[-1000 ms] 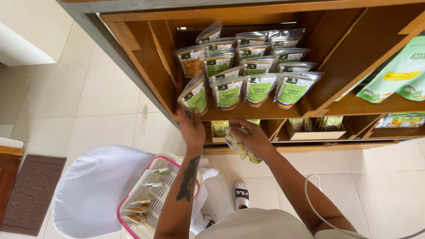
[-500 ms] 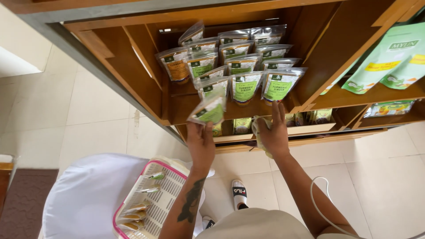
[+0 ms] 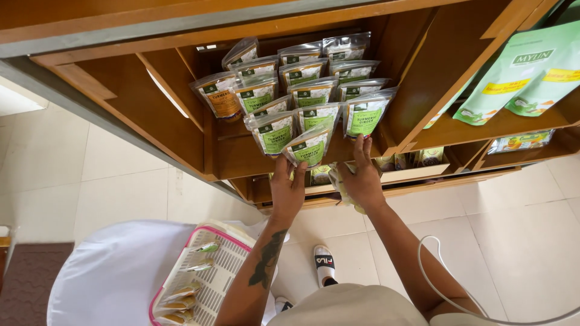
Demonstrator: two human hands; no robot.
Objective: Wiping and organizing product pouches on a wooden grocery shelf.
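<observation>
Two hands: both reach up to the front edge of the wooden shelf (image 3: 241,160), side by side and near each other.
Left hand (image 3: 288,190): fingers curled up around the bottom of the front pouch (image 3: 309,150), a clear packet with a green label, pinching its lower edge; the pouch leans forward at the shelf lip.
Right hand (image 3: 361,181): palm closed over a bundle of small packets (image 3: 345,194), which shows pale below the knuckles; one finger stretches up and touches the bottom of the right-hand pouch (image 3: 364,116).
Pouch rows: more green-labelled pouches stand upright behind, in rows running to the back of the shelf; one orange-labelled pouch (image 3: 222,99) stands at the left end.
Below: a pink-rimmed white basket (image 3: 208,271) with a few sachets lies on a white round seat (image 3: 109,278).
Change: half a second ago the left hand held its pouch lower, under the shelf edge; now the pouch sits at the front of the row, and the right hand has risen to the shelf lip.
</observation>
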